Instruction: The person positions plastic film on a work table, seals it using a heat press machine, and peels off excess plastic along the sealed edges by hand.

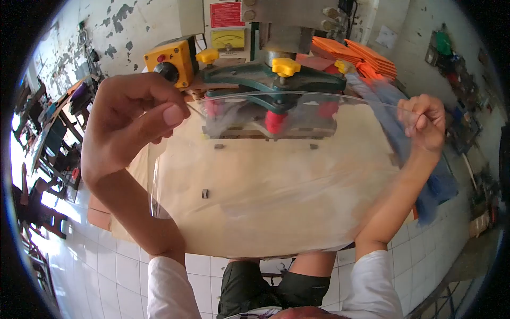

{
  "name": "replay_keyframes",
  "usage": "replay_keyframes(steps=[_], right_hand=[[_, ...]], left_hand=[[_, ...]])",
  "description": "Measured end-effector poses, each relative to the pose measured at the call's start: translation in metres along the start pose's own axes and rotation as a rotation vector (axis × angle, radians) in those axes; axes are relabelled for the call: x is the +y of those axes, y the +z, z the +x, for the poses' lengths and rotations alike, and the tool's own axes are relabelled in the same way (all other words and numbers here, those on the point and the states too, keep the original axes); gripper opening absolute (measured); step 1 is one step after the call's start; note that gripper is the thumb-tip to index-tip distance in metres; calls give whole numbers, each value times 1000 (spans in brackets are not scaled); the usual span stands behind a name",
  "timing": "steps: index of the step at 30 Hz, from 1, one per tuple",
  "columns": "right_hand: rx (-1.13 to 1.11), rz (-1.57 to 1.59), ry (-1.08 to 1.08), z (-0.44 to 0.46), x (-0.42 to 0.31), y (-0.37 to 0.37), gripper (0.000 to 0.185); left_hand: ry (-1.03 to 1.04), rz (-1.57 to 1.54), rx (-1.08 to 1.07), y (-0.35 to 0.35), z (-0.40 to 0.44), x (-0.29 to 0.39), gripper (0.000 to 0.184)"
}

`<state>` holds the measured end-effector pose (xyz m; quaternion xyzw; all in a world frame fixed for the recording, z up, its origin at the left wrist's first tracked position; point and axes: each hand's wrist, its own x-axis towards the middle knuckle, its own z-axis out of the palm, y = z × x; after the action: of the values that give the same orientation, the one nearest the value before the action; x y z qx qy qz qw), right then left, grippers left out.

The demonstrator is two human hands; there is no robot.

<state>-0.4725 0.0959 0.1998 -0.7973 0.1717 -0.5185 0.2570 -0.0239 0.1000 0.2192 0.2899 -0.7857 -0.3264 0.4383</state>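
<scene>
While both hands (135, 114) (424, 121) pinch it, a clear sheet (297, 204) stretches lengthwise left to right.

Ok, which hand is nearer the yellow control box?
Left. The left hand appears just below the yellow control box; the right hand is across the clear sheet.

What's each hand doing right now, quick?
Left hand: closed, pinching the clear plastic sheet near its upper left corner.
Right hand: closed, gripping the same sheet near its upper right corner.

Clear sheet (281, 173): lower edge indistinct; sign (226, 15) unreadable.
</scene>
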Motion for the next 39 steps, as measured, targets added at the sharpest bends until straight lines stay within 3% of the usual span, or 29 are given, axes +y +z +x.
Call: replay_keyframes(steps=[2,6,12,18,20,21,28,31,33,37,38,39], right_hand=[[-8,8,44,1,2,-2,32],[0,-10,62,0,10,-6,33],[8,-78,111,0,12,-5,35],[39,-176,157,-2,-7,6,36],[38,-273,154,-3,-25,12,34],[44,-281,150,-7,-34,14,34],[86,-279,333,-32,-83,54,29],[-202,-231,463,-44,-102,74,23],[-495,-455,393,-45,-128,96,22],[-802,-546,-36,-57,-147,151,26],[-804,-542,-35,-53,-147,168,26],[-696,-705,-184,-47,-147,187,26]], left_hand=[[-17,-13,76,2,-2,1,14],[3,-14,32,0,1,0,13],[216,58,46,3,8,-9,11],[104,142,137,13,7,-4,16],[102,310,89,14,4,4,20],[-30,303,128,20,-1,16,16],[68,429,189,21,-23,7,10],[165,572,96,11,-29,7,10],[354,612,-43,5,-31,9,11],[521,576,-181,10,-26,23,10],[517,575,-182,16,-24,28,10],[595,543,-229,22,-21,33,9]])
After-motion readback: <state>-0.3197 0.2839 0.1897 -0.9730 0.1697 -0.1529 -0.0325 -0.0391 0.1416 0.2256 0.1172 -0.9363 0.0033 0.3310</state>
